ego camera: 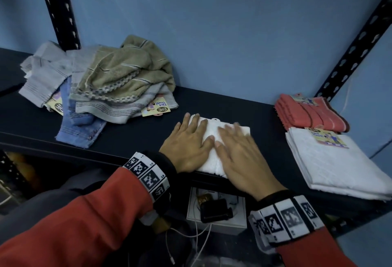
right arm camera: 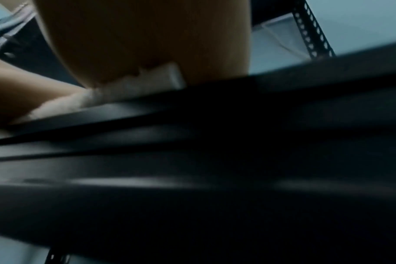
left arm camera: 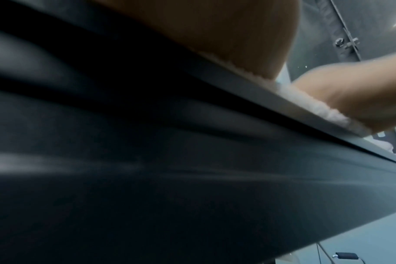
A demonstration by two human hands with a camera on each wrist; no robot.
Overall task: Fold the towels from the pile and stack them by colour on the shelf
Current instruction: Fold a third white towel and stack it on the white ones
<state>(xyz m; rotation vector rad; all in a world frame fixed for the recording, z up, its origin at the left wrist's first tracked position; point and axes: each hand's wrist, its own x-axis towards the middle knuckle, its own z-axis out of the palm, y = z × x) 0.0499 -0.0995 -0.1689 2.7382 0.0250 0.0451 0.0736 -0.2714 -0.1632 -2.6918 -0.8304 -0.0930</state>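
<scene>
White terry under both hands — the left hand [ego camera: 186, 145] and right hand [ego camera: 237, 154] lie flat, fingers straight, pressing a small folded white towel [ego camera: 212, 131] at the front edge of the dark shelf [ego camera: 135, 135]. Right of that towel, a bigger folded white towel [ego camera: 335, 164] lies square, with a ribbed coral stack [ego camera: 311, 114] just behind it. Left of it, the pile [ego camera: 101, 84] — rumpled olive, grey and blue cloth, paper tags poking out.
</scene>
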